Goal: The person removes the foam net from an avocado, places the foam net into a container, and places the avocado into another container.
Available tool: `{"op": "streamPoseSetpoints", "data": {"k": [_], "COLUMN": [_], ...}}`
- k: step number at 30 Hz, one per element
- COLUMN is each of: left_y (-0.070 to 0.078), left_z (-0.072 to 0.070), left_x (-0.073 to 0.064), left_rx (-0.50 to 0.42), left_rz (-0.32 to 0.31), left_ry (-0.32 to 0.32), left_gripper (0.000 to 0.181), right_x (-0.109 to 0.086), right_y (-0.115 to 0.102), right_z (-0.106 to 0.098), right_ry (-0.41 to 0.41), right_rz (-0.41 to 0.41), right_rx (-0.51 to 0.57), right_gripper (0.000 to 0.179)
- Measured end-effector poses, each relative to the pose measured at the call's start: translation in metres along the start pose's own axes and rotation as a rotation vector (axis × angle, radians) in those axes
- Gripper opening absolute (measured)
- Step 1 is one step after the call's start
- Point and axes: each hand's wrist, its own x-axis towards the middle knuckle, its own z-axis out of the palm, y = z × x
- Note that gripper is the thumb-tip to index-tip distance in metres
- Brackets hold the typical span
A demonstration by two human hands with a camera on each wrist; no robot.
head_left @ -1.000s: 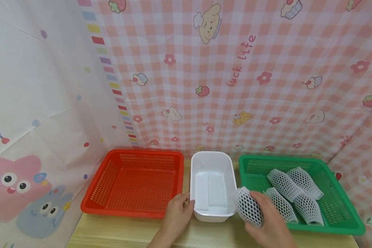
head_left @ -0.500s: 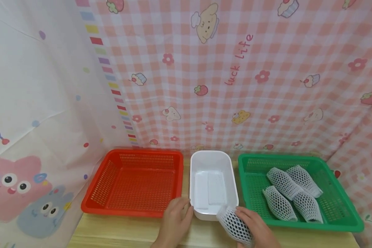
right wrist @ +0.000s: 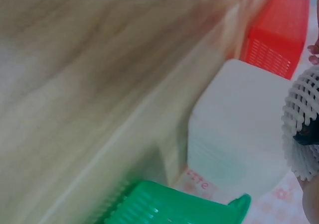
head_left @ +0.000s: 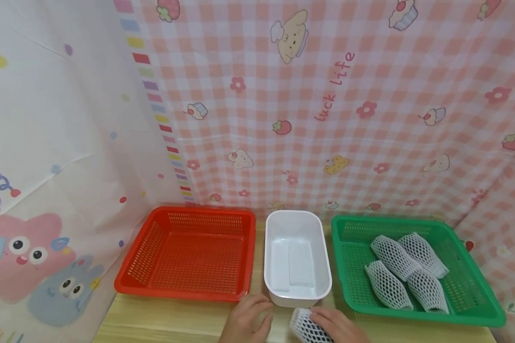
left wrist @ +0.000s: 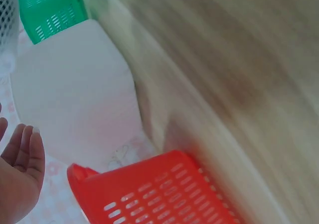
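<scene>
Currently I see the netted piece [head_left: 307,328] gripped by the right hand [head_left: 339,327], on the side toward the left hand [head_left: 242,324]; something dark [right wrist: 308,133] shows through the mesh [right wrist: 299,102]. If that grip catches only the mesh, the contents could, I judge, slide out of an end. The left hand is loosely curved, holding nothing. Just beyond both hands stands the white bin [head_left: 295,302]; right of them, the green basket [head_left: 416,316].

Netted bundle [head_left: 307,328] cut by head view's bottom edge
Right hand [head_left: 338,326] partly covers it; wrist views blur the tabletop [left wrist: 224,79].
</scene>
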Motion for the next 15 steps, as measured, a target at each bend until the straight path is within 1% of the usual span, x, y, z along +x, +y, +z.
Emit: {"op": "streamPoseSetpoints", "data": {"k": [2,4,5,6,8,10,11,13,15], "left_y": [0.0,0.001,0.0,-0.001,-0.003,-0.006,-0.008,-0.008,-0.007], "left_z": [0.002,0.005,0.007,0.009,0.014,0.019,0.021,0.023,0.024], "left_x": [-0.003,-0.007,-0.009,-0.011,-0.016,-0.021,-0.023,-0.027,-0.03], "left_rx": [-0.008,-0.009,-0.002,0.009,0.035,0.074,0.094,0.121,0.142], "left_rz": [-0.006,-0.023,-0.021,-0.013,-0.021,-0.013,-0.007,-0.034,-0.047], "left_ry": [-0.022,-0.045,-0.052,-0.055,-0.074,-0.087,-0.092,-0.127,-0.159], "left_gripper": [0.024,0.027,0.027,0.027,0.03,0.033,0.034,0.037,0.036], "right_x": [-0.003,-0.006,-0.008,-0.009,-0.011,-0.012,-0.013,-0.013,-0.014], "right_y": [0.0,0.002,0.003,0.004,0.006,0.007,0.007,0.008,0.007], "right_z": [0.007,0.016,0.021,0.025,0.035,0.042,0.045,0.05,0.054], "right_ry": [-0.007,0.005,0.014,0.025,0.039,0.043,0.041,0.03,-0.008], "right_rz": [-0.007,-0.033,-0.043,-0.049,-0.065,-0.071,-0.07,-0.068,-0.042], "right_rx": [0.011,0.022,0.029,0.047,0.074,0.095,0.103,0.114,0.126], "right_gripper": [0.06,0.055,0.053,0.051,0.05,0.049,0.049,0.047,0.046]}}
